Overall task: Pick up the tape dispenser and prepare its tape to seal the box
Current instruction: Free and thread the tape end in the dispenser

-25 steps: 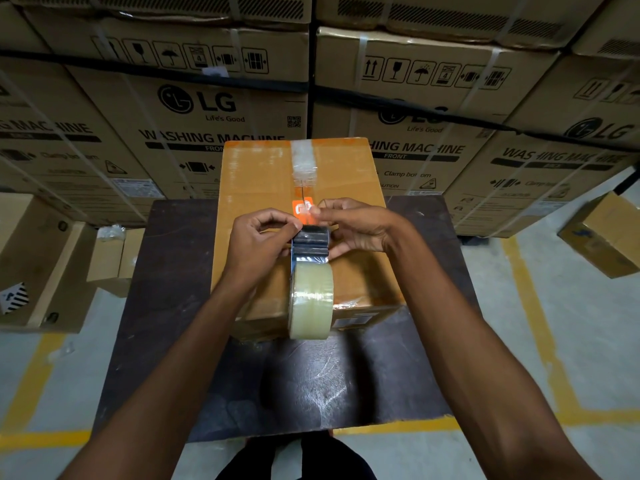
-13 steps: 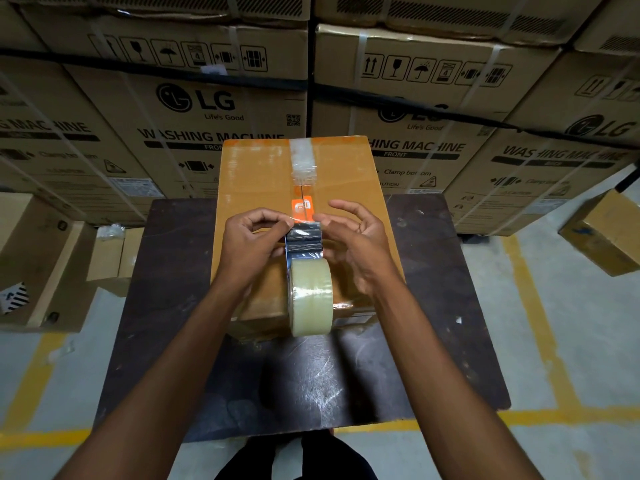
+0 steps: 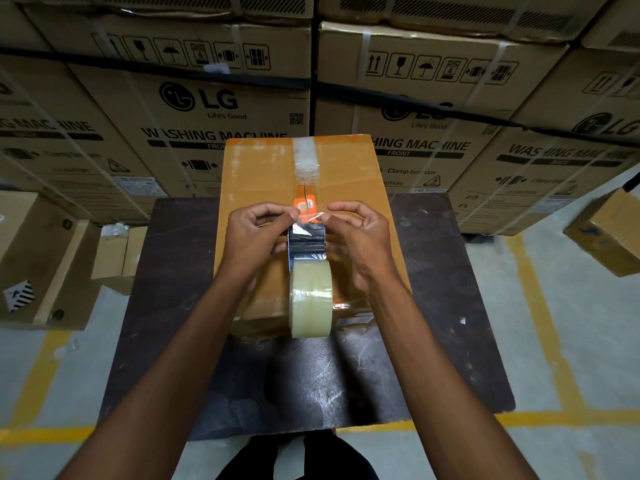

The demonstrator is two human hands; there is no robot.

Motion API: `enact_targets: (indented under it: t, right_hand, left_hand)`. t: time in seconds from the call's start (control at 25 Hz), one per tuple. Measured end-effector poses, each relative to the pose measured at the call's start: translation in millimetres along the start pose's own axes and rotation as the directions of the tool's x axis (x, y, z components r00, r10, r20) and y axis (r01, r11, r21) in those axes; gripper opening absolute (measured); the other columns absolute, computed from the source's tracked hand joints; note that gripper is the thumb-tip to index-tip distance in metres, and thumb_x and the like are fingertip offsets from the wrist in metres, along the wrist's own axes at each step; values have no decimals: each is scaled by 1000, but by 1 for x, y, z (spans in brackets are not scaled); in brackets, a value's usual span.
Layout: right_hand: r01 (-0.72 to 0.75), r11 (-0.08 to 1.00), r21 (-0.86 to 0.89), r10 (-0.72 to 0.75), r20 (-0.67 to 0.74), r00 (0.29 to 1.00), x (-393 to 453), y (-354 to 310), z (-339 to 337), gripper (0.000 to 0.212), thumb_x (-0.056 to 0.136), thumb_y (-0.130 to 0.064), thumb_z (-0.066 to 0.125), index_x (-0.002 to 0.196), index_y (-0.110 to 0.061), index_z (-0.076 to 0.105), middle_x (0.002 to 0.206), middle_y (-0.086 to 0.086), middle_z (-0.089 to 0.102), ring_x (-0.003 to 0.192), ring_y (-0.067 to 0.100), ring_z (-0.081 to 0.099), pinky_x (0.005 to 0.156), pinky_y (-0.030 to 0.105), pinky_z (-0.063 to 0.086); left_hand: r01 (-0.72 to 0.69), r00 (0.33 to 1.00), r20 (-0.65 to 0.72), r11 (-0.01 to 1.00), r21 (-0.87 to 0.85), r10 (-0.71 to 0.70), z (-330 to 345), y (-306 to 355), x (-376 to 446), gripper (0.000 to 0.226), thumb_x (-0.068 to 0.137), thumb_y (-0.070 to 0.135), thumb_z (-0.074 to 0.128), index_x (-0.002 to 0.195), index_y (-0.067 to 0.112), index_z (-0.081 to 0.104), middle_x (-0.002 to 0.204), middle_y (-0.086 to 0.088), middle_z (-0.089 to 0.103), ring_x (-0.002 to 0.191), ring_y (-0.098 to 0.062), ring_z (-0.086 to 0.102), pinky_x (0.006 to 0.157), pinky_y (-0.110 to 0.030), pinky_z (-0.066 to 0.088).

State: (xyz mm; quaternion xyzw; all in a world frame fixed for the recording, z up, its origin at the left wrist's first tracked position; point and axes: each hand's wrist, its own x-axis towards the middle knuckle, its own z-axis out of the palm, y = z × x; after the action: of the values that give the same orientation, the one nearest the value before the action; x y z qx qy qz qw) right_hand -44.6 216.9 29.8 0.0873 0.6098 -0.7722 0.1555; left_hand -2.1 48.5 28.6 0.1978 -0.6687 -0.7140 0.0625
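The tape dispenser (image 3: 307,271) is held above the box (image 3: 263,174) on the tabletop (image 3: 180,306); since the earlier frame the right hand (image 3: 356,237) has curled, and the loose tape end is pinched by both hands' fingers; the left hand (image 3: 256,237) is clenched alongside; bare tabletop is left at each side.

Stacked washing-machine cartons (image 3: 194,109) behind dark table (image 3: 180,306).

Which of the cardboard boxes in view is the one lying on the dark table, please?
The orange-brown box under both hands, with clear tape down its top seam. The printed washing-machine cartons stand stacked behind the table, not on it.
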Motion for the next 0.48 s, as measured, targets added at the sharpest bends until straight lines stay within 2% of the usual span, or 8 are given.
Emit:
enact_targets:
  t: [0.16, 0.32, 0.48]
  right_hand:
    - [-21, 1000, -10, 22, 17, 1000, 0, -1, -1, 5, 95, -9, 75, 99, -12, 74, 91, 7, 84, 80, 17, 77, 59, 26, 60]
    - [-20, 999, -32, 22, 38, 999, -1, -4, -2, 11, 92, -7, 79, 102, -9, 76, 92, 7, 85, 81, 16, 78, 63, 28, 61]
    - [-9, 998, -68, 10, 19, 1000, 0, -5, 0, 11, 89, -3, 80, 97, -10, 78, 84, 4, 83, 71, 14, 77, 59, 27, 61]
  left_hand:
    - [-9, 1000, -5, 1000, 11, 9, 2, 0, 3, 4, 95, 17, 79, 95, 15, 82, 92, -4, 85, 82, -13, 80, 59, -24, 59]
    - [0, 1000, -19, 1000, -7, 0, 5, 1, 2, 7, 95, 14, 78, 99, 9, 81, 86, -1, 84, 77, -8, 79, 55, -20, 56]
    - [10, 1000, 9, 1000, -8, -10, 3, 3, 3, 10, 96, 13, 77, 103, 9, 81, 88, -2, 85, 79, -9, 80, 57, -20, 58]
